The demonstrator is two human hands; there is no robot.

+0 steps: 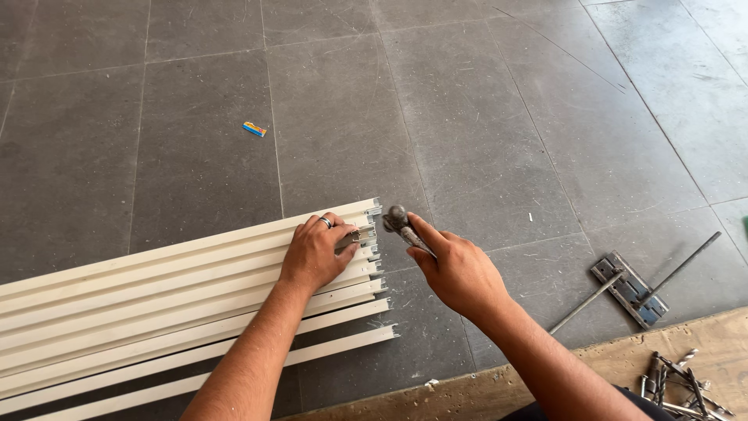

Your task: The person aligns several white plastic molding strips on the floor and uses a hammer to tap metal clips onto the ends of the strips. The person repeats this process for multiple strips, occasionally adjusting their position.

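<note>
Several long white metal strips lie side by side on the grey tiled floor, their ends pointing right. My left hand, a ring on one finger, presses down on the strip ends and pinches a small grey metal piece against them. My right hand is closed around a grey metal hammer, its head raised just right of the strip ends, index finger stretched along the handle.
A metal hinge with two thin rods lies on the floor at the right. Several drill bits and screws sit on a wooden board at the bottom right. A small blue-orange scrap lies on the far tiles.
</note>
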